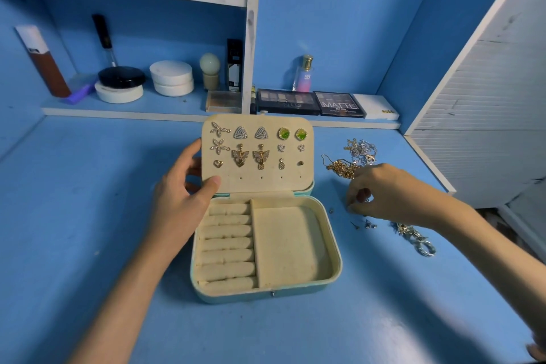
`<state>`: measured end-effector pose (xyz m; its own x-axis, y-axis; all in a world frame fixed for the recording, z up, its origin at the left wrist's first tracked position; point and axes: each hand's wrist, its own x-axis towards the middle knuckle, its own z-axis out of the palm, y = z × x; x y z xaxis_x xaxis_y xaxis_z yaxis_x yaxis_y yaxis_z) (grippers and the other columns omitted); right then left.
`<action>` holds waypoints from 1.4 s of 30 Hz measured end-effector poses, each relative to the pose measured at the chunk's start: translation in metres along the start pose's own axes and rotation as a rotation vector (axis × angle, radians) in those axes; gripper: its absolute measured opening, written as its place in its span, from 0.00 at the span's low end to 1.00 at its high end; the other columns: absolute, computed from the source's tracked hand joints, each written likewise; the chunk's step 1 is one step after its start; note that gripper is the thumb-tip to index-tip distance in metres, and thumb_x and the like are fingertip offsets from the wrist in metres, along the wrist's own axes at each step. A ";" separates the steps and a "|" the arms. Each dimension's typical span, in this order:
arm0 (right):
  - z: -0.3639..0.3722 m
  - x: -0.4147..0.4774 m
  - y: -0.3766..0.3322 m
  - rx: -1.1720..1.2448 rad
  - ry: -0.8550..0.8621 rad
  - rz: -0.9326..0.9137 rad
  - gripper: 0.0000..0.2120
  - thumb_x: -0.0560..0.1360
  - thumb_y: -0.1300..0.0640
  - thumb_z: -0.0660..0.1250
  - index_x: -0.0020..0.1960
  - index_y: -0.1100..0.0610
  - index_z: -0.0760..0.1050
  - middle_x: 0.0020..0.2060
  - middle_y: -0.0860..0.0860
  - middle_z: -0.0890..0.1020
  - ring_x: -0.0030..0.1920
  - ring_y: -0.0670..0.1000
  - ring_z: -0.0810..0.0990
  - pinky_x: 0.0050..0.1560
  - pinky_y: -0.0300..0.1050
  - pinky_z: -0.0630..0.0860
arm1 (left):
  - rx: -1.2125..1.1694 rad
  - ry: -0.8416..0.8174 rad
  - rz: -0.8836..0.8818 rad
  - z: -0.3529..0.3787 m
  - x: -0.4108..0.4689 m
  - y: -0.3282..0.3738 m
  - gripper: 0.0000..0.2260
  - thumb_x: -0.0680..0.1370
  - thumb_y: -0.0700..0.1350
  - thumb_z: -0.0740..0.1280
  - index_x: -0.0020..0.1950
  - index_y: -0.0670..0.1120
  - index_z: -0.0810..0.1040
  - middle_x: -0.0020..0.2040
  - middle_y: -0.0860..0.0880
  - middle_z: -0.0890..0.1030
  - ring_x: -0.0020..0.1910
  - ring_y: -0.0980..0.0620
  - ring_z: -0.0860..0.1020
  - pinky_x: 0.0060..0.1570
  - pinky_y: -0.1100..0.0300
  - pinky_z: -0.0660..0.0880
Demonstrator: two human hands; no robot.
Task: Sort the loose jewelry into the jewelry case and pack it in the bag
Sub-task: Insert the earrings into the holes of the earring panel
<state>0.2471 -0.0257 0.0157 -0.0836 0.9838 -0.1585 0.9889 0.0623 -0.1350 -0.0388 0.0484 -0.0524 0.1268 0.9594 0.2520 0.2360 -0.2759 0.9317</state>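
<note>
The jewelry case (266, 248) sits in the middle of the frame on the blue table (88, 201); it is wide open, its long side runs from the bottom of the frame toward the top, and its little clasp points at the bottom edge; the lid (257, 154) stands up at the far end and faces the camera. The lid holds earrings (250, 155) in rows: flowers at the left, triangles and butterflies in the middle, green stones at the upper right; the lowest row of holes is bare. In the bottom half, the soft rolls (226, 245) on the left hold nothing, and the flat tray part (291, 245) on the right holds nothing too.

The left hand (180, 195) grips the lid's left edge, thumb on the front and fingers curled behind. The right hand (384, 195), at the right of the frame, has its fingertips pressed together on something tiny on the table; what it is cannot be told. Just above that hand lies a heap of chains (351, 156), gold and silver; small studs (366, 224) and a silver chain with rings (416, 241) lie just below it.
</note>
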 end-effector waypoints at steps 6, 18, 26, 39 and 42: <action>0.005 0.002 -0.001 0.099 0.103 -0.038 0.02 0.72 0.56 0.69 0.41 0.50 0.79 0.36 0.40 0.76 0.40 0.46 0.76 0.45 0.46 0.75 | 0.016 0.003 0.000 -0.001 0.002 -0.004 0.25 0.75 0.36 0.69 0.61 0.65 0.71 0.44 0.67 0.79 0.41 0.57 0.77 0.47 0.55 0.75; 0.020 0.001 0.006 0.172 0.213 -0.088 0.03 0.70 0.58 0.72 0.40 0.51 0.82 0.34 0.38 0.73 0.37 0.41 0.73 0.43 0.51 0.76 | 0.000 0.003 -0.005 0.000 0.001 -0.001 0.23 0.71 0.46 0.69 0.55 0.73 0.70 0.45 0.69 0.79 0.41 0.62 0.77 0.46 0.58 0.74; 0.007 0.012 -0.003 0.185 0.327 -0.086 0.04 0.72 0.61 0.68 0.41 0.52 0.78 0.35 0.46 0.78 0.36 0.47 0.75 0.41 0.48 0.76 | -0.009 0.013 -0.029 0.001 0.000 0.003 0.24 0.69 0.47 0.68 0.62 0.65 0.72 0.46 0.64 0.80 0.43 0.53 0.78 0.50 0.50 0.76; -0.026 0.056 -0.067 0.547 0.522 -0.213 0.05 0.79 0.65 0.54 0.49 0.57 0.65 0.40 0.60 0.81 0.32 0.52 0.73 0.25 0.32 0.64 | -0.006 0.001 -0.082 -0.003 -0.009 0.012 0.24 0.68 0.49 0.67 0.62 0.67 0.72 0.45 0.68 0.79 0.43 0.60 0.78 0.51 0.55 0.76; -0.026 0.053 -0.065 0.551 0.524 -0.196 0.04 0.80 0.64 0.54 0.49 0.57 0.65 0.40 0.60 0.82 0.30 0.50 0.71 0.26 0.30 0.65 | -0.008 0.057 -0.073 -0.002 -0.010 0.018 0.24 0.70 0.45 0.71 0.61 0.66 0.72 0.48 0.66 0.80 0.49 0.63 0.77 0.52 0.57 0.75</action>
<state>0.1817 0.0267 0.0420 -0.0462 0.9229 0.3822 0.7471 0.2859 -0.6000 -0.0377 0.0335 -0.0374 0.0541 0.9787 0.1982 0.2352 -0.2054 0.9500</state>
